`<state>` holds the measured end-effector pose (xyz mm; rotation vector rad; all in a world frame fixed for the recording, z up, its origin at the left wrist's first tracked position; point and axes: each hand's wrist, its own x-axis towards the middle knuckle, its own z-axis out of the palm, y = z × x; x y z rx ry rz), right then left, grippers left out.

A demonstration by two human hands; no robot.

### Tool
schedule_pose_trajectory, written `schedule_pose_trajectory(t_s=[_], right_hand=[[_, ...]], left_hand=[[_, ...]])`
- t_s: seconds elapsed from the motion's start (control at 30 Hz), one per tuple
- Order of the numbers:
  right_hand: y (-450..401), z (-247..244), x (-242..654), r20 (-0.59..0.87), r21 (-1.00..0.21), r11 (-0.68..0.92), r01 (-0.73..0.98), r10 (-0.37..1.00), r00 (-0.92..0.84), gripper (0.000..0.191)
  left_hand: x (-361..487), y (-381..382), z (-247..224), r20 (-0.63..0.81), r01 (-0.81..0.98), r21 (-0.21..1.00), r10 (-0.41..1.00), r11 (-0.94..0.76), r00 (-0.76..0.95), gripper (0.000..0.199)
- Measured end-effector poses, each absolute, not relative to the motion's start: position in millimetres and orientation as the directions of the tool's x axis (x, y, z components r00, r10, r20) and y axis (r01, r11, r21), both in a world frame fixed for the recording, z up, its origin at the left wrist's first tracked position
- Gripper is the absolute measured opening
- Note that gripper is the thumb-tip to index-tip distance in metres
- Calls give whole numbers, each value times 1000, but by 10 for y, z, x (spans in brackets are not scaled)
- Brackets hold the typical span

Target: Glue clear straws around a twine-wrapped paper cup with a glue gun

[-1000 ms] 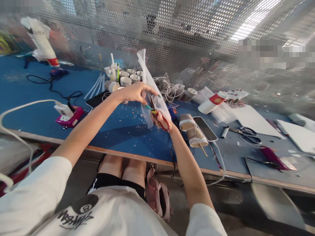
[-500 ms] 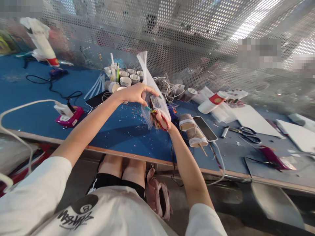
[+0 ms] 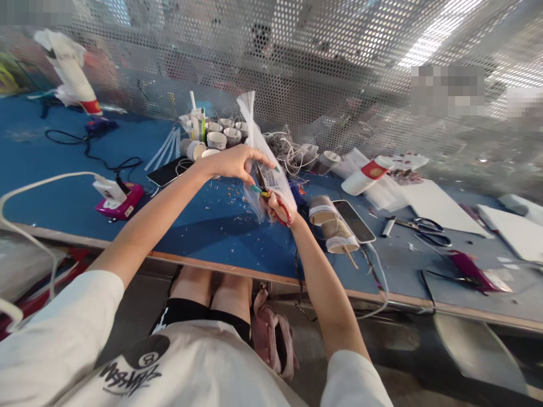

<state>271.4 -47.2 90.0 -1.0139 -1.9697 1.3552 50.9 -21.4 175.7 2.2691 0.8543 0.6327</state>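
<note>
My left hand (image 3: 232, 162) reaches in from the left, thumb and fingers curved around a clear plastic bag (image 3: 278, 183). The bag is long and thin and stretches up and back from between my hands. Below it, my right hand (image 3: 275, 204) grips red-handled scissors (image 3: 283, 215), dark blades pointing up toward my left hand. A small yellow part shows near the scissors' pivot, beside my left thumb. Whether the blades are cutting the plastic cannot be made out.
Several paper cups (image 3: 216, 141) stand behind my left hand near a dark phone (image 3: 167, 171). Tangled cord (image 3: 288, 152) lies behind the bag. To the right are string-wound spools (image 3: 335, 226), another phone (image 3: 354, 220) and black-handled scissors (image 3: 428, 225). A pink power adapter (image 3: 121, 203) sits left.
My right hand and the red-handled scissors have shifted and turned slightly. My left hand stays almost in place at the plastic bag.
</note>
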Motion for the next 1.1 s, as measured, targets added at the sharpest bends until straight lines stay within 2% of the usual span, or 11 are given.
schedule_pose_trajectory(t_s=[0.2,0.5,0.8,0.97,1.1], right_hand=[[-490,895,2693,67,-926,257,277,834,-548,71],[-486,857,2685,109,-926,281,252,839,-534,73],[-536,951,2657,152,-926,310,216,829,-539,76],[-497,898,2679,137,-933,291,213,832,-538,75],[-472,846,2695,111,-928,283,242,831,-545,76]], left_hand=[[529,-227,1750,189,454,658,716,-601,672,61],[537,-244,1766,172,453,669,715,-590,677,63],[514,-142,1655,295,342,678,667,-650,684,76],[459,-98,1694,331,319,663,648,-677,686,45],[444,-54,1680,326,364,652,679,-665,657,37]])
